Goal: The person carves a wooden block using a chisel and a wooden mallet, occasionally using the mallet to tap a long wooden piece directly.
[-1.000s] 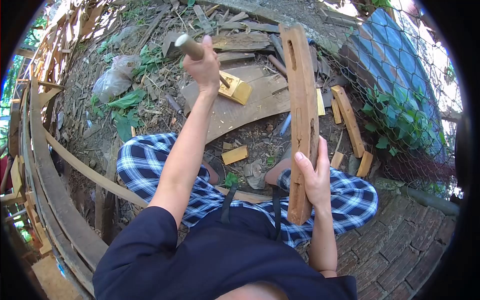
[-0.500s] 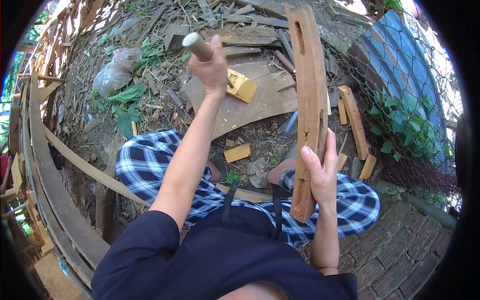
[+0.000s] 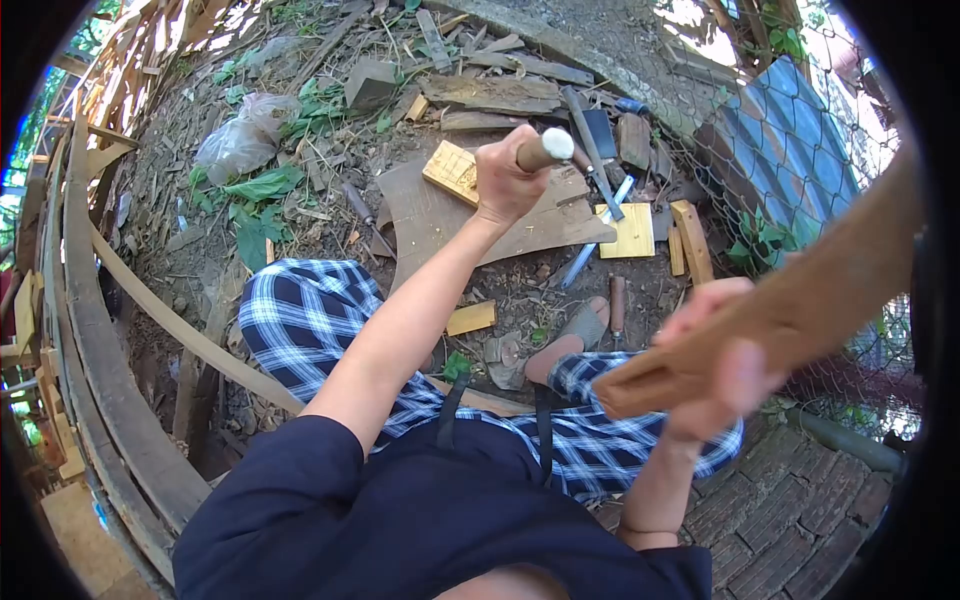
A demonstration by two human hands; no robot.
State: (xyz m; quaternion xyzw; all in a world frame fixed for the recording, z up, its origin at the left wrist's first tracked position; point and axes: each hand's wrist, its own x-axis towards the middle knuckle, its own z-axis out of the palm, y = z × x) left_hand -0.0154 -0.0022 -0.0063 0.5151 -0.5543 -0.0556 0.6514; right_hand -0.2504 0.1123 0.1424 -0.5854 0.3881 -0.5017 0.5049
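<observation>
Left hand [image 3: 508, 185]: curled firmly round a wooden handle [image 3: 545, 150], fingers and thumb wrapped rather than spread; seen in front of a weathered board [image 3: 425, 225].
Wooden handle: round, pale at the butt, tipped toward the upper right of the view; hidden lower down behind the fist, so impossible to tell whether touching the yellow block [image 3: 450, 168].
Yellow block: lying on the weathered board, partly covered by the left hand; uneven on top.
Weathered board: flat on the littered ground [image 3: 330, 235], ahead of the checked trousers [image 3: 305, 310].
Right hand [image 3: 725, 405]: clasped round a wooden beam [image 3: 800, 300] not far from the near end, thumb on one side, fingers on the other; blurred.
Wooden beam: held slantwise, running from above the right thigh to the right edge of the view; slotted at the near end; well apart from the wooden handle.
Yellow panel [image 3: 630, 232]: lying flat at the right end of the weathered board.
Handled tool [image 3: 617, 300]: resting on the ground just beside the right foot [image 3: 553, 355].
Offcut [image 3: 472, 319]: small and yellowish, lying between the weathered board and the lap.
Plastic bag [image 3: 245, 135]: crumpled and see-through, lying left of the weathered board near some green leaves [image 3: 268, 185].
Corrugated sheet [image 3: 800, 150]: blue, tilted behind wire mesh at the right.
</observation>
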